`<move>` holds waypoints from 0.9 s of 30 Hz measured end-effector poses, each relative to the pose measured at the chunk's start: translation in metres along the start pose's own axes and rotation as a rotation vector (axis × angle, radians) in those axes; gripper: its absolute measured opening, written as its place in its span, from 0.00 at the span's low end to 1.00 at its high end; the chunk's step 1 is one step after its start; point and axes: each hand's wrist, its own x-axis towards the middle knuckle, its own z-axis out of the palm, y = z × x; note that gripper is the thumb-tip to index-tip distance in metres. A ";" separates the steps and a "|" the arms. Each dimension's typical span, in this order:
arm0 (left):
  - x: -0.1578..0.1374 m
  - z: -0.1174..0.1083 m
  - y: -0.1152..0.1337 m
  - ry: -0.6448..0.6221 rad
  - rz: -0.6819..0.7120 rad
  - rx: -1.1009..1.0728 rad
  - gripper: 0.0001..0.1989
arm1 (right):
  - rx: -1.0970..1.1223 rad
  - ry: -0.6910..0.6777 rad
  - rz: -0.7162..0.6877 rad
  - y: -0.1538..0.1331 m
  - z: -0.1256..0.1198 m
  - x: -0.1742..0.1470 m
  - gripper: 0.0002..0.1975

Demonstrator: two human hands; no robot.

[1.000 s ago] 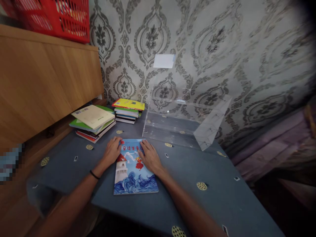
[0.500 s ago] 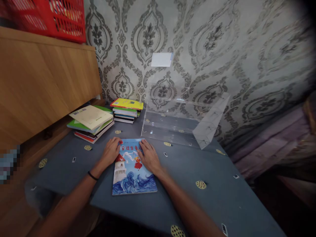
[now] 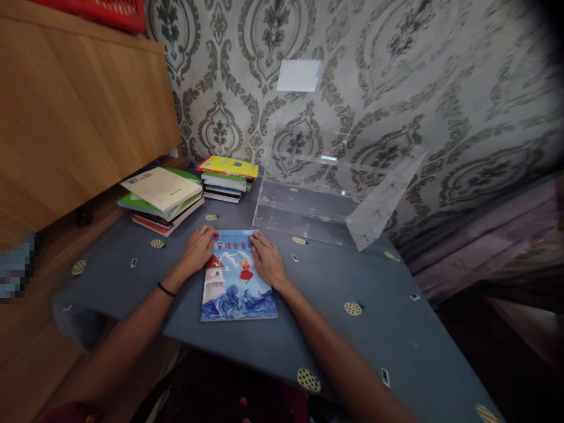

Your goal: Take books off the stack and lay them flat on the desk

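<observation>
A blue-grey cloth-covered surface point(image 3: 361, 346) carries a clear acrylic open-fronted rack point(image 3: 326, 194) by the patterned wall. Near its front edge lies a flat blue picture book with a lighthouse and waves point(image 3: 238, 282). The left hand point(image 3: 199, 248) and right hand point(image 3: 267, 263) rest flat on the book's upper corners, fingers loosely spread, gripping nothing.

Blue book point(image 3: 238, 282) cover title, partly hidden: probably "安徒生童话".
</observation>
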 end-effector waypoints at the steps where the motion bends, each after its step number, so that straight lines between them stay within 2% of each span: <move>1: 0.000 0.000 0.000 -0.007 0.000 0.000 0.12 | 0.007 0.002 0.001 0.002 0.001 0.000 0.23; 11: -0.002 -0.003 0.005 -0.025 0.004 0.041 0.13 | 0.045 0.071 -0.053 0.012 0.009 0.002 0.22; 27: -0.003 -0.005 0.008 -0.050 0.004 0.080 0.14 | 0.024 0.087 -0.075 0.008 0.006 0.001 0.22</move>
